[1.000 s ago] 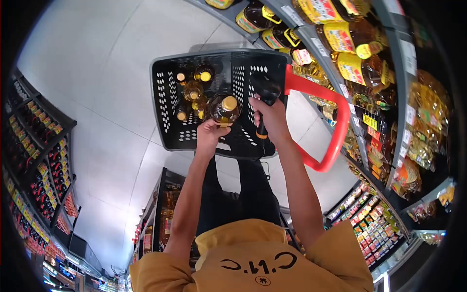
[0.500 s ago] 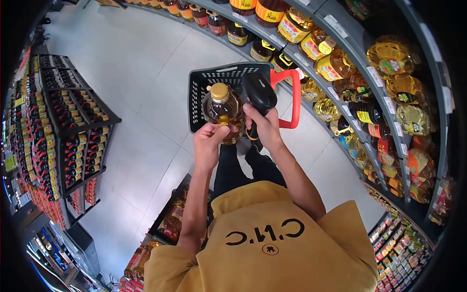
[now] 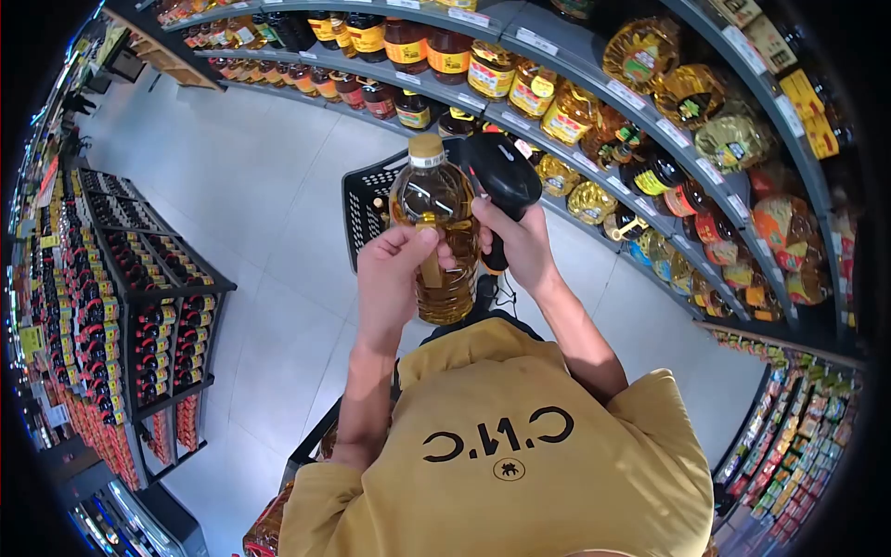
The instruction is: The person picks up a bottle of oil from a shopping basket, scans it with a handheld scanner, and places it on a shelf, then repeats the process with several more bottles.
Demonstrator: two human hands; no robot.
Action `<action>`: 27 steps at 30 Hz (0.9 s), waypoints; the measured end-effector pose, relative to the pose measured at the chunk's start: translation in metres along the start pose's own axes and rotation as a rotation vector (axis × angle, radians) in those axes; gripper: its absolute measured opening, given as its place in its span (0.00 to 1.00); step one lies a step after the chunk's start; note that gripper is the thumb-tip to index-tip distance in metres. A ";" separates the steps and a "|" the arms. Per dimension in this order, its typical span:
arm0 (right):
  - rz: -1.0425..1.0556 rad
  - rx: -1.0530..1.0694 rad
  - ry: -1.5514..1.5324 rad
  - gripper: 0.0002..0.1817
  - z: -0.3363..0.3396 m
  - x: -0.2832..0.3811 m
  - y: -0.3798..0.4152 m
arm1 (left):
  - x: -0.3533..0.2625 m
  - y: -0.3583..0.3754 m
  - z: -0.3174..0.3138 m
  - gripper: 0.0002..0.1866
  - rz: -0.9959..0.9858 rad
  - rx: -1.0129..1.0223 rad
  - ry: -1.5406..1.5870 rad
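Note:
In the head view, my left hand [image 3: 399, 265] grips a large clear bottle of golden cooking oil [image 3: 445, 297]. The bottle stands upright before my chest, its gold cap [image 3: 426, 150] at the top. My thumb and bent fingers close at its middle, covering part of it. To the right, my right hand [image 3: 522, 243] is wrapped round the handle of a black handheld barcode scanner [image 3: 501, 172], whose head is beside the bottle's upper part. Behind the bottle is a dark perforated shopping basket [image 3: 355, 218], partly hidden, with a small bottle top visible inside.
Curved by the lens, shelves of oil bottles [image 3: 562, 116] run along the top and right. A black rack of dark bottles [image 3: 172, 306] stands left on the tiled floor [image 3: 269, 186]. Packaged goods [image 3: 798, 464] fill a lower right shelf; more bottles are at lower left.
The oil bottle is higher and nearer my chest, showing more of its body. The scanner has turned slightly beside it. My view has tilted up, bringing in more of the far shelves.

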State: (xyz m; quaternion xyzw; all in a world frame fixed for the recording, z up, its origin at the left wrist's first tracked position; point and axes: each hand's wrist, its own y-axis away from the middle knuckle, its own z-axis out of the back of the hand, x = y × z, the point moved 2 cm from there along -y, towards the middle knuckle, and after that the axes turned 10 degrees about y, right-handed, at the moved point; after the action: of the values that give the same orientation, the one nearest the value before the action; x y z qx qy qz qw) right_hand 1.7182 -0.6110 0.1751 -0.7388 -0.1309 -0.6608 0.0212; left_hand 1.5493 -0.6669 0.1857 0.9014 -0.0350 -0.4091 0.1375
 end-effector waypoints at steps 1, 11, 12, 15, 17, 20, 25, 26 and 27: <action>0.014 -0.033 -0.002 0.09 0.002 0.005 0.006 | -0.002 0.001 -0.004 0.07 0.027 0.011 0.004; 0.091 -0.115 -0.050 0.11 0.026 0.032 0.039 | -0.015 0.014 -0.050 0.09 0.120 0.136 -0.070; 0.096 -0.111 -0.055 0.11 0.029 0.038 0.041 | -0.015 0.015 -0.055 0.10 0.122 0.143 -0.075; 0.122 -0.108 -0.070 0.11 0.043 0.055 0.045 | -0.014 0.016 -0.072 0.11 0.091 0.191 -0.077; 0.119 -0.108 -0.098 0.10 0.055 0.066 0.048 | -0.011 0.019 -0.090 0.12 0.082 0.193 -0.072; 0.095 -0.041 -0.088 0.12 0.082 0.077 0.049 | -0.004 0.030 -0.120 0.13 0.055 0.151 -0.095; 0.176 0.025 0.007 0.12 0.129 0.094 0.056 | 0.026 0.032 -0.150 0.13 -0.034 0.217 -0.041; 0.194 0.021 0.020 0.11 0.138 0.096 0.058 | 0.033 0.032 -0.154 0.13 -0.040 0.234 0.014; 0.209 0.015 0.033 0.11 0.145 0.098 0.059 | 0.040 0.034 -0.161 0.12 -0.042 0.251 0.068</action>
State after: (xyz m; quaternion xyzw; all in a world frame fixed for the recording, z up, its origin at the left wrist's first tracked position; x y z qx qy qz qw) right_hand 1.8814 -0.6220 0.2609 -0.7371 -0.0576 -0.6662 0.0975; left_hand 1.6978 -0.6712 0.2666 0.9254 -0.0623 -0.3734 0.0163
